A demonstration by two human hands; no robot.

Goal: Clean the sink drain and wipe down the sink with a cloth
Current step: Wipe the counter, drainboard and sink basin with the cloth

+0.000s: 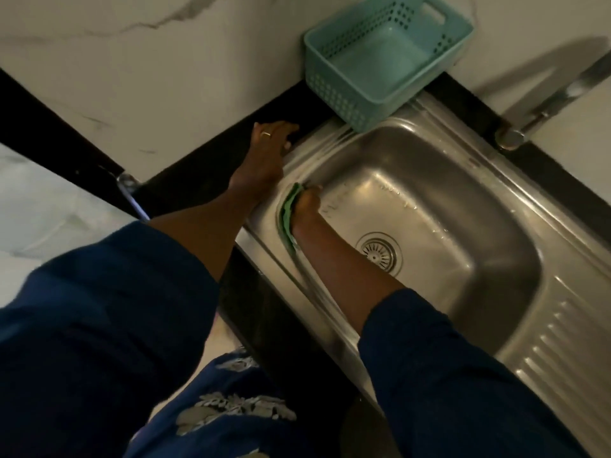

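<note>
A stainless steel sink [439,206] fills the right half of the view, its round slotted drain [378,251] in the basin floor. My right hand [306,206] is inside the basin at its left wall, gripping a green cloth [288,217] and pressing it against that wall. My left hand [269,143] rests flat on the dark counter at the sink's upper left corner, fingers spread, a ring on one finger. Drops and soapy streaks show on the far basin wall.
A teal perforated plastic basket [383,57] stands at the sink's far corner, partly on the rim. A metal tap [549,104] rises at the upper right. The ribbed drainboard [555,352] lies at the right. Black counter [211,166] edges the sink.
</note>
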